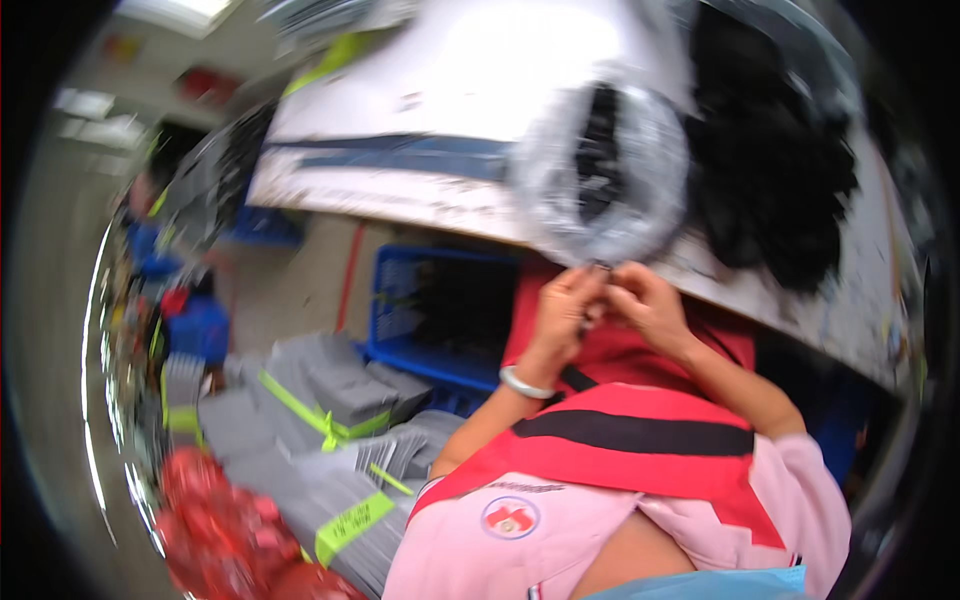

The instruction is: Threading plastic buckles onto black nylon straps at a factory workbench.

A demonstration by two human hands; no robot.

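Note:
Close together at the near edge of the white table, my two hands meet in front of my body. My left hand, with a pale bracelet at its wrist, is closed around a small dark piece, too blurred to name. My right hand touches the left one, its fingers pinched at the same spot; whether it grips the piece too is unclear. Just beyond the hands stands a clear plastic bag, its mouth open, with small black pieces inside. A heap of black pieces lies to its right.
Below the table, a blue crate holds dark contents. Grey packages with bright yellow-green strips are piled at the left, beside red plastic bags. A dark blue strip runs along the tabletop. More wrapped goods stand farther left.

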